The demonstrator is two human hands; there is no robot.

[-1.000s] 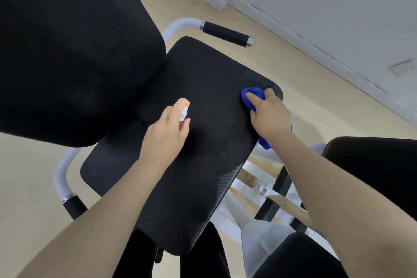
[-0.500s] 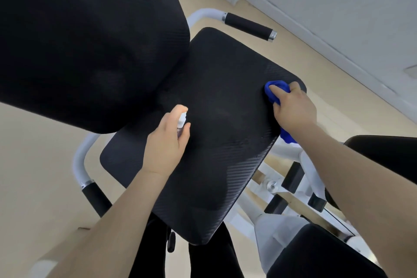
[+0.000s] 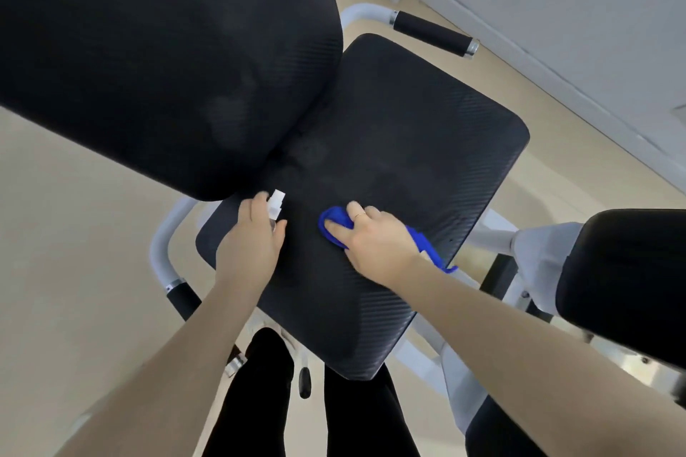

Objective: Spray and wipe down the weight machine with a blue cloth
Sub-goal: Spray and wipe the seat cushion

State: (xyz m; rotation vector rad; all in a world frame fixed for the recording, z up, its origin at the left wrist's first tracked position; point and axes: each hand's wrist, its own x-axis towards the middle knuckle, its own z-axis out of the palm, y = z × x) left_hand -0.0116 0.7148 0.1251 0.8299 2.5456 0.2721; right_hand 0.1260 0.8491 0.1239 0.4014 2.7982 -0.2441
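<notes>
The weight machine's black seat pad point(image 3: 408, 145) lies below me, with the black back pad point(image 3: 156, 56) rising at upper left. My right hand point(image 3: 375, 241) presses a blue cloth point(image 3: 334, 224) flat onto the middle of the seat, and the cloth's tail trails toward the seat's right edge. My left hand point(image 3: 252, 245) grips a small spray bottle with a white nozzle point(image 3: 276, 202), held over the seat's left side near the joint between the two pads. Most of the bottle is hidden inside the hand.
White frame tubes end in black foam handles at the upper right point(image 3: 432, 33) and lower left point(image 3: 182, 299). Another black pad point(image 3: 627, 278) sits at the right. My dark-clad legs point(image 3: 260, 401) stand at the seat's near end. A white wall point(image 3: 557, 11) runs behind.
My right hand has slid the blue cloth from the seat's right edge to its middle, close to my left hand. The left hand with the spray bottle stays over the seat's left side.
</notes>
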